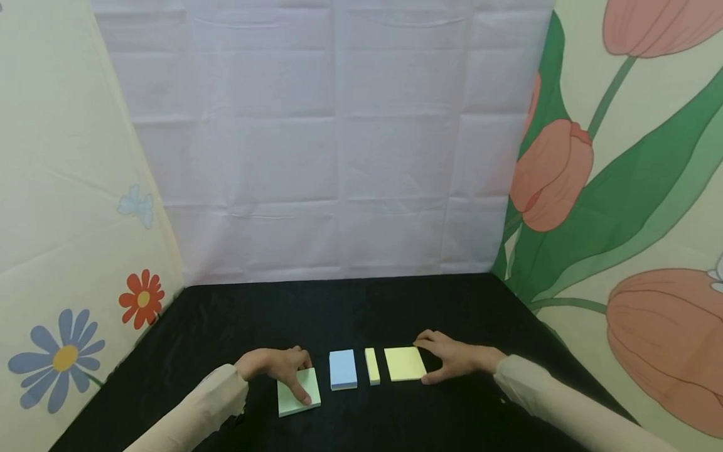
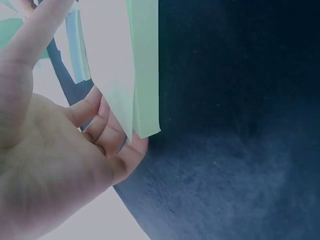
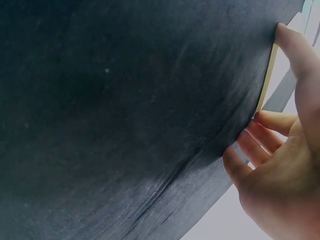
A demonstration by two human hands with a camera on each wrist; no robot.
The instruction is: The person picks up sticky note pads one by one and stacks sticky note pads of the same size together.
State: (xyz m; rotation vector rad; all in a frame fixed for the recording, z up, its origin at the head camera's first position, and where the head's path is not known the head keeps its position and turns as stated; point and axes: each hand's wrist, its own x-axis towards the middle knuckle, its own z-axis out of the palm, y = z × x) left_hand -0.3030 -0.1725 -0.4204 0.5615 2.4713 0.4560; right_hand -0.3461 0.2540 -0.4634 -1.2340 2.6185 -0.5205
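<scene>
My left hand (image 1: pixel 275 363) holds a pale green sticky note pad (image 1: pixel 288 405), thumb across its top and fingers at its far side. In the left wrist view, the fingers (image 2: pixel 131 156) curl at the end of the green pad (image 2: pixel 146 75). At the right, my right hand (image 1: pixel 459 358) spans a square yellow sticky note pad (image 1: pixel 403 364), thumb at the near corner and index finger at the far one. The right wrist view has the thumb and a finger at the ends of that pad's thin edge (image 3: pixel 268 77); the other fingers rest on the cloth.
Between the hands lie a blue sticky note pad (image 1: pixel 342 369) and a narrow yellow pad (image 1: pixel 371 366), side by side with small gaps. Black cloth (image 1: pixel 339 314) covers the table. A white sheet (image 1: pixel 333 157) hangs behind, with flower-printed panels at both sides.
</scene>
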